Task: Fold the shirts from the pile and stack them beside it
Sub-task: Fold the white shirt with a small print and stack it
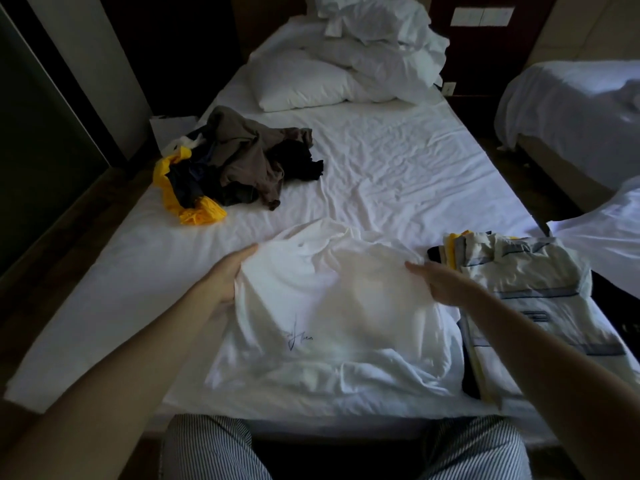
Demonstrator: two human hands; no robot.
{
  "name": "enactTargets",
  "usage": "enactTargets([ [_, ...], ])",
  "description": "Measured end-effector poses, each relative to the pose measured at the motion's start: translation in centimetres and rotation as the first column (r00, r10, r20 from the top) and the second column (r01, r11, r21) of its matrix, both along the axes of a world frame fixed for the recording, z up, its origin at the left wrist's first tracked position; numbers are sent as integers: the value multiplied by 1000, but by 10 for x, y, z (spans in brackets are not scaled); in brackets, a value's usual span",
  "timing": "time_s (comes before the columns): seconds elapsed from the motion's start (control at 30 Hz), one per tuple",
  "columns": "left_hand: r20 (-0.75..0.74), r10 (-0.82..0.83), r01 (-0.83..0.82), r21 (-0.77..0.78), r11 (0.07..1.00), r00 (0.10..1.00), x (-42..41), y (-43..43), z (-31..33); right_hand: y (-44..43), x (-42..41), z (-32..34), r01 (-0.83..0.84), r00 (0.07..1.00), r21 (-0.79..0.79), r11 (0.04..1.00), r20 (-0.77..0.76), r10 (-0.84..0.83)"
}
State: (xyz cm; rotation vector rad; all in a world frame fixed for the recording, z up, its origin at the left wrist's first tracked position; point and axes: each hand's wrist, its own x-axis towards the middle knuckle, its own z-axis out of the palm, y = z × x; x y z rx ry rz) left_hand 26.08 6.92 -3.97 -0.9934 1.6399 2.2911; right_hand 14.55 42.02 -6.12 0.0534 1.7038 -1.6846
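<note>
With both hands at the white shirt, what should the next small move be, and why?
Probably bring the left side over toward the middle. The white shirt lies rumpled and unfolded on the bed, the left hand holds its left edge, and the right hand rests flat on its right side, able to pin it. The folded stack lies to the right.

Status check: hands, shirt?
Left hand at left edge of white shirt, grip hidden. Right hand open on it. Folded stack right, pile far left. Nothing blocking.

shirt [329, 306] centre near | stack [526, 306] right | pile [239, 164] behind-left
</note>
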Motion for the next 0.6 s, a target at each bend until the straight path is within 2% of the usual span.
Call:
enactTargets([
  [0.03, -58, 17, -18, -6, 1000, 998, -3, 0, 16, 3, -6, 13, -21, 999, -65, 998, -49, 18],
  [0.1, -179, 57, -67, -50, 996, 982, -5, -5, 53, 7, -16, 45, -21, 982, -65, 998, -188, 8],
  [0.23, -361, 230, -260, -34, 965, 904, -3, -27, 121, 19, -43, 108, 167, 900, -50, 985, -400, -173],
  [0.3, -421, 283, -328, -37, 944, 862, 1, -36, 148, 26, -51, 138, 198, 861, -60, 978, -466, -203],
  [0.4, -413, 317, -375, -65, 925, 854, 3, -38, 183, 31, -58, 183, 202, 803, -68, 977, -560, -205],
  [0.47, -438, 299, -357, -54, 933, 848, 1, -40, 198, 33, -65, 206, 221, 780, -94, 971, -580, -234],
  [0.5, -410, 264, -324, -82, 943, 873, 0, -41, 204, 33, -69, 213, 237, 782, -82, 968, -575, -240],
  [0.6, -247, 131, -204, -300, 932, 960, -3, -45, 208, 36, -77, 216, 277, 819, 1, 961, -522, -236],
])
